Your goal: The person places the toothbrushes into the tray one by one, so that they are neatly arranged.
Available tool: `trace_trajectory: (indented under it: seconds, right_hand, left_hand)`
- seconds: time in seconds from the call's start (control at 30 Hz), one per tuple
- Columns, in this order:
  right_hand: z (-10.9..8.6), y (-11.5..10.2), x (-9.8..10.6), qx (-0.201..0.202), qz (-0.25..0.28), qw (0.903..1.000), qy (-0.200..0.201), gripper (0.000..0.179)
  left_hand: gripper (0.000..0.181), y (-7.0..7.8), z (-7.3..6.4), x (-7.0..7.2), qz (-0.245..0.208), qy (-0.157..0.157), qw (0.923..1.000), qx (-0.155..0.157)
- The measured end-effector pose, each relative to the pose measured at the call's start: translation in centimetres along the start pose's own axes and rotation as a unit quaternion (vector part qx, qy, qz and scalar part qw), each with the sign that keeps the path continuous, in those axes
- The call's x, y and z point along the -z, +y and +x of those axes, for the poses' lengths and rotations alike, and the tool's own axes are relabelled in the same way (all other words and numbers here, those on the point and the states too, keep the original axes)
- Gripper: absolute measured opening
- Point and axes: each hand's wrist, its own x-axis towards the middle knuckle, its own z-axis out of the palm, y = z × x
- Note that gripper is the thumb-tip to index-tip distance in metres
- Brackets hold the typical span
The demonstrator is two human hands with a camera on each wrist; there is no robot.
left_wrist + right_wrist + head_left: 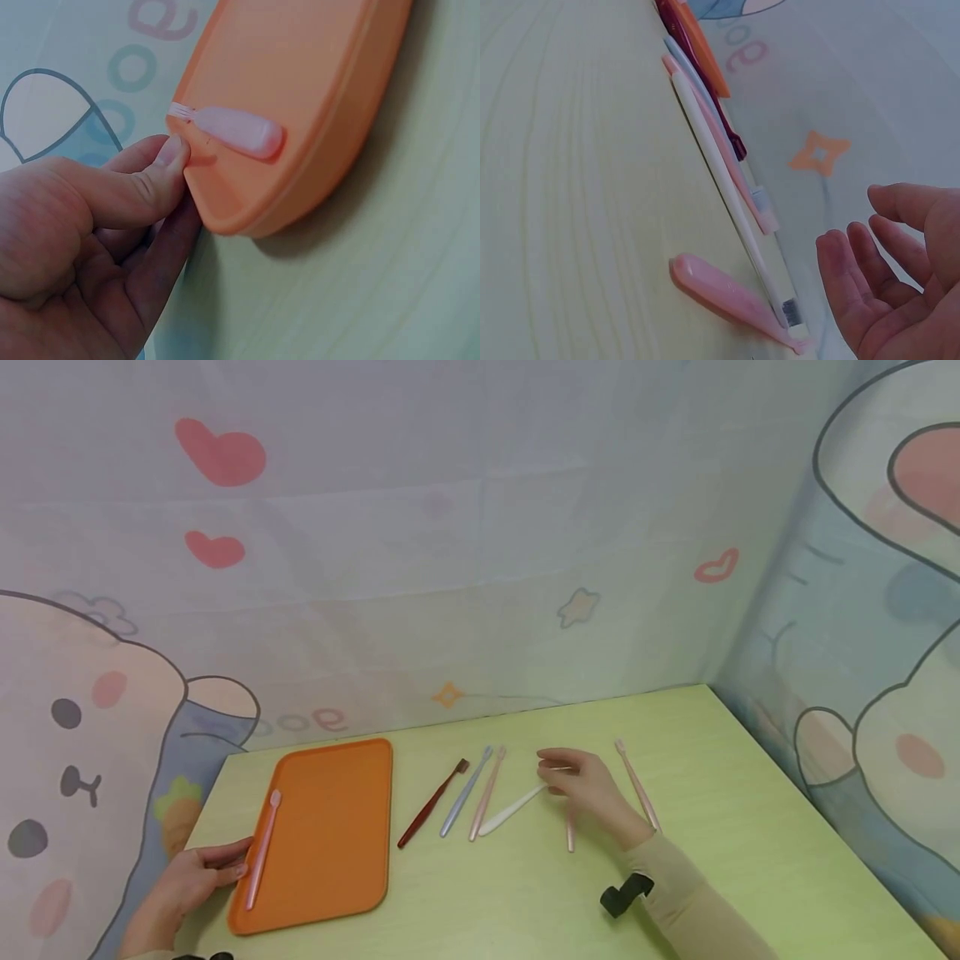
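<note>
White toothbrush (513,811): lies on table (450,893), long axis diagonal; handle end points near-left, away from right fingers, bristle end far-right, below them. Right hand (577,785): fingers released, loosely bent, holding nothing; right wrist view shows a gap between fingertips and brush.

Pink toothbrush A (571,838): below same fingers and palm; handle end points toward the person, head end hidden by the hand in head view. Right wrist view has its head end converging on the white brush's bristles; contact cannot be told.

Left of right fingers, going outward: pink toothbrush B (487,797), blue toothbrush (465,793), red toothbrush (431,808). All three heads point away from the person, tilted rightward; axes of B and blue roughly parallel, red leaning more.

Right of right fingers: pink toothbrush C (637,787), head far-left, handle running back toward beige sleeve (690,893).

Left hand (195,881): grasping left rim of orange tray (330,827), thumb on top. Just right of those fingers, inside tray: pink toothbrush D (262,853), axis along the left rim, head pointing away from the person, handle end near-left.
</note>
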Motion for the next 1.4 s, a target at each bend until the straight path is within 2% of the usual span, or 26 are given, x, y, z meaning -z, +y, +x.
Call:
trace_trajectory:
  seconds: [0.3,0.57,0.87,1.03,1.17,1.4]
  right_hand:
    - [-0.7,0.0,2.4,-0.001,-0.016,0.9998,0.010,0.048]
    - [-1.2,0.0,4.4,0.004,-0.035,0.9994,0.003,0.049]
    - [-1.9,-0.3,5.9,-0.029,-0.051,0.9981,0.018,0.051]
    - [-2.4,-0.4,6.6,-0.036,-0.038,0.9985,0.013,0.053]
    - [-2.7,-0.3,7.3,-0.031,-0.031,0.9990,0.006,0.054]
    - [-3.2,-0.1,8.6,-0.018,-0.051,0.9986,0.003,0.053]
  left_hand:
    - [0.060,-0.1,0.2,0.0,0.006,0.004,0.9999,-0.009]
    - [0.062,0.1,0.1,0.2,0.014,0.006,0.9998,-0.011]
    - [0.065,0.3,-0.3,0.1,0.013,-0.002,0.9999,-0.004]
    - [0.063,0.5,-0.3,0.2,0.015,0.000,0.9999,-0.006]
    - [0.063,0.5,-0.3,0.2,0.010,-0.002,0.9999,-0.006]
    - [0.064,0.4,-0.3,0.2,0.003,-0.014,0.9999,0.005]
